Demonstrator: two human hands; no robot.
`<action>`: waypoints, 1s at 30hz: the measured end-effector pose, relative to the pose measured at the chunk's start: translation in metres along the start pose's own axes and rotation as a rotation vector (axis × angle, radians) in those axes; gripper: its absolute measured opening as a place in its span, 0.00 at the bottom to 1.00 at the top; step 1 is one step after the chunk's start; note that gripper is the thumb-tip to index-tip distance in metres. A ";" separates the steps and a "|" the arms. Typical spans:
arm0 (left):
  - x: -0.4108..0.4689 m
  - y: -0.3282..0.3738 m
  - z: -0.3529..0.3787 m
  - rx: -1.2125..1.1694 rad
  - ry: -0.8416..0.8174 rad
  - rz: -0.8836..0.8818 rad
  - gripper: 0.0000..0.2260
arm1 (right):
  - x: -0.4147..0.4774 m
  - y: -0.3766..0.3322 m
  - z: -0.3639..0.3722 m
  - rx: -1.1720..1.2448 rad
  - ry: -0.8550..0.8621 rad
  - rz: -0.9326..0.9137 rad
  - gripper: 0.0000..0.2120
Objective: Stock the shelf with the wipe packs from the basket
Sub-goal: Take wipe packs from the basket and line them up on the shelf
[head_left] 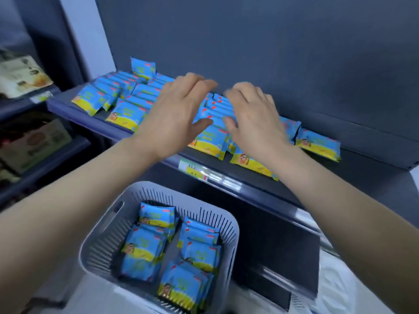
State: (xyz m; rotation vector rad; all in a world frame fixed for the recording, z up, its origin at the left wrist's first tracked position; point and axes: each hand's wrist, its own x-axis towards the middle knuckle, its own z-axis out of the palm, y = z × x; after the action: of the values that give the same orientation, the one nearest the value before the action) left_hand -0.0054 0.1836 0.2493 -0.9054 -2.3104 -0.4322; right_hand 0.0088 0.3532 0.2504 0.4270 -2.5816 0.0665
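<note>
Wipe packs (210,141) lie in rows on the dark shelf (362,175) across the middle of the frame, and more lie in the grey basket (158,185) at the lower centre. Both forearms reach forward over the shelf. The left hand (179,112) and the right hand (254,118) hover palm down on the 2 sides of 1 row, fingers straight and spread, gripping nothing.

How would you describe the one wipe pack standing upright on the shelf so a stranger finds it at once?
Find the dark blue metal shelf above the grey plastic basket. Follow its rows of blue-and-yellow wipe packs to the far left rear corner. There one pack stands upright, while its neighbours lean back in overlapping rows.
</note>
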 end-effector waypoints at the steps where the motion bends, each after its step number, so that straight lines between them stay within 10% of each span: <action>1: -0.012 -0.008 -0.004 -0.010 -0.021 -0.007 0.23 | -0.003 -0.016 0.007 0.018 -0.022 -0.006 0.18; 19: -0.283 -0.116 0.143 0.024 -1.052 -0.231 0.23 | -0.188 -0.125 0.247 0.192 -1.208 0.160 0.15; 30: -0.331 -0.135 0.200 0.164 -1.296 -0.165 0.35 | -0.230 -0.147 0.299 0.122 -1.445 0.137 0.22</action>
State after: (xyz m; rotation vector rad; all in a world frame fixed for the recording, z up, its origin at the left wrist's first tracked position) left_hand 0.0075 0.0221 -0.1264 -1.0682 -3.4999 0.4588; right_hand 0.0969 0.2416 -0.1282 0.4022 -4.0456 -0.0744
